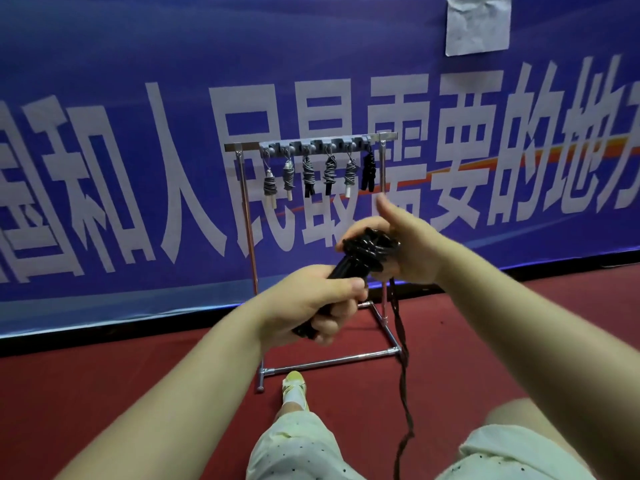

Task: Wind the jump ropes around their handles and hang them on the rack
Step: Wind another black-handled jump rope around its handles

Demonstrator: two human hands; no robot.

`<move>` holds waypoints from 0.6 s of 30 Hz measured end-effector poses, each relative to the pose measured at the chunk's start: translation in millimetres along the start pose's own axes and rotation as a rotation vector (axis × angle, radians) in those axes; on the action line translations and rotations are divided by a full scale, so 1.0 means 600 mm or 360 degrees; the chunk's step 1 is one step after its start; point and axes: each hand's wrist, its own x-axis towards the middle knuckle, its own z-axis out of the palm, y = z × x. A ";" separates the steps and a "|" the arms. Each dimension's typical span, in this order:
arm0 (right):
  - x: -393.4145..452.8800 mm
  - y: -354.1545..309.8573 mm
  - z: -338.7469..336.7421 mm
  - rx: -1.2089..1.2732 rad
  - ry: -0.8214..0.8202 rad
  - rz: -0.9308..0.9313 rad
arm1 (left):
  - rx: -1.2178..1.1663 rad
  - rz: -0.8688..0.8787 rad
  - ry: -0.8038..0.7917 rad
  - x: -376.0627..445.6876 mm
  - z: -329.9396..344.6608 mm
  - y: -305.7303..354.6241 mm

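Blue banner (104,81) with large white Chinese characters is covering the whole back wall, an orange streak running through its right part. Pale crumpled sheet (478,24) is sticking near the banner's top right. Red carpet floor (104,393) is spreading below. Light is falling evenly.

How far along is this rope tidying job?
Done: six wound ropes hang on the rack. In hand: the left hand grips the handles of a black rope while the right hand wraps coils around them. Left: a loose tail trails to the floor, so winding must finish, then this rope gets hung.
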 end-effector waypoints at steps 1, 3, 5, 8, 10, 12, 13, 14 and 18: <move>-0.004 0.007 0.006 0.0100 -0.0037 -0.0026 | -0.0148 -0.0018 0.0046 0.001 0.002 -0.004; -0.009 0.022 0.019 0.0096 -0.0024 -0.0023 | -0.0361 -0.0062 0.0127 0.003 0.008 -0.008; -0.009 0.033 0.036 -0.0097 0.0160 0.0013 | -0.0454 -0.0072 0.0200 0.004 0.012 -0.011; -0.016 0.044 0.068 -0.0325 0.0420 -0.0114 | -0.0518 -0.0082 0.0314 -0.006 0.023 -0.018; -0.028 0.042 0.092 -0.0415 0.0553 -0.0116 | -0.0547 -0.0085 0.0412 -0.020 0.034 -0.027; -0.035 0.046 0.113 -0.0501 0.0696 -0.0066 | -0.0521 -0.0093 0.0521 -0.033 0.044 -0.035; -0.036 0.052 0.122 -0.0567 0.0783 -0.0015 | -0.0473 -0.0109 0.0576 -0.035 0.045 -0.039; -0.035 0.059 0.128 -0.0620 0.0865 0.0041 | -0.0396 -0.0133 0.0634 -0.035 0.045 -0.044; -0.022 0.083 0.140 -0.0645 0.1058 0.0153 | -0.0083 -0.0166 0.0856 -0.030 0.045 -0.052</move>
